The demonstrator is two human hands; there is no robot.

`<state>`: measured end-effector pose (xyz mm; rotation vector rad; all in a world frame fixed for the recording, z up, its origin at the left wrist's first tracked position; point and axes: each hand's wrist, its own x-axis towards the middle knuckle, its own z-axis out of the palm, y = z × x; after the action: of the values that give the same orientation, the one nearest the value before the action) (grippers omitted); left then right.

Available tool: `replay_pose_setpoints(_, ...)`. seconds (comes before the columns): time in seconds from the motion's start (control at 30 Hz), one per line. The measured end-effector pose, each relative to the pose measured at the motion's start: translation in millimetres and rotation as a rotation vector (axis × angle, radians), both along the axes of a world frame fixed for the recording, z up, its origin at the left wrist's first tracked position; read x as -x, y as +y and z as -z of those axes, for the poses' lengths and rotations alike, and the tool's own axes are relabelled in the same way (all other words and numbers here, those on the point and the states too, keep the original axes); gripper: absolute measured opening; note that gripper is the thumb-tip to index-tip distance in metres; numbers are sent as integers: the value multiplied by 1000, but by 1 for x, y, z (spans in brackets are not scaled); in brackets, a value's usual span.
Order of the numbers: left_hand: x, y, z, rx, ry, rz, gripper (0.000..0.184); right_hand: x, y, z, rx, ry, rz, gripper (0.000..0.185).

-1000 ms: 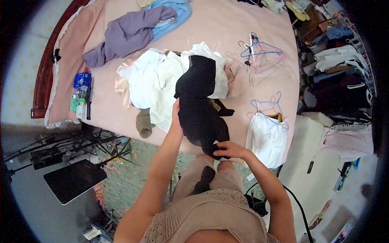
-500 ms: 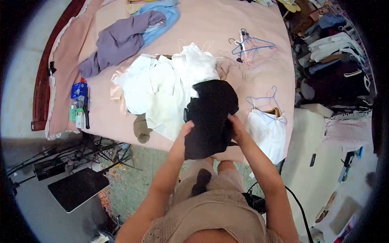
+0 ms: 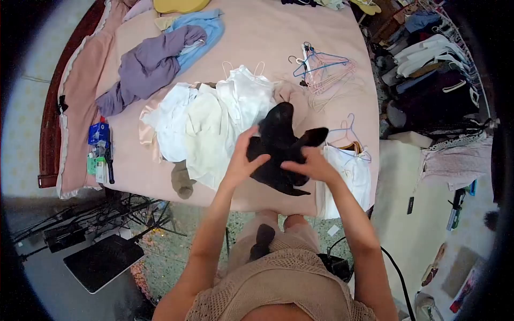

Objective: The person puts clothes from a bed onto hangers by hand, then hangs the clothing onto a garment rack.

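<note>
A crumpled black garment [image 3: 278, 142] lies near the front of the bed, with folds sticking up at its top and right side. My left hand [image 3: 244, 160] is at its left side, thumb and fingers spread apart. On the other side, my right hand [image 3: 315, 165] hovers over or touches the cloth; its thumb stands apart and some fingertips are hidden by the fabric. Just left of the garment lie a white strappy top [image 3: 243, 91] and a cream garment [image 3: 206, 128]. To the right, white clothing [image 3: 348, 179] lies with a blue hanger [image 3: 342, 131].
The pink bed [image 3: 257, 37] holds a pile of hangers [image 3: 324, 67], a purple garment [image 3: 147, 64] and a blue box [image 3: 98, 134]. Clothes hang on a rack [image 3: 436, 64] at the right. A flat black panel [image 3: 103, 262] on a stand is at lower left.
The black garment has gone from hanging between both hands to a crumpled heap on the bed. My fingers have spread from their grip. The view has shifted slightly.
</note>
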<state>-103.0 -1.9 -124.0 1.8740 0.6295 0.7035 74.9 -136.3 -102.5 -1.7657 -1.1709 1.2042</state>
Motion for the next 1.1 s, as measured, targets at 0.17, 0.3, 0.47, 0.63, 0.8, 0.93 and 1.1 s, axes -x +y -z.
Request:
replay_pose_setpoints(0.17,-34,0,-36,316,122,788,59,17,2,1,-163,-28,-238,31)
replay_pose_setpoints(0.3,-37,9,-25,192,459,775,47,9,1,-15,-28,161,-218,29)
replay_pose_setpoints(0.47,-16,36,-11,110,413,667,32,-10,-3,-5,-21,285,-87,21)
replay_pose_setpoints(0.63,-3,64,-13,123,338,329,19,-42,1,25,170,-76,-278,32)
replay_pose_setpoints(0.8,15,93,6,-21,556,187,24,-70,3,83,259,-413,-302,38)
replay_pose_setpoints(0.93,30,95,61,-105,585,141,28,-97,21,137,281,-511,-18,27)
replay_pose_setpoints(1.1,8,92,109,-118,618,154,21,-125,55,198,-3,-385,276,29)
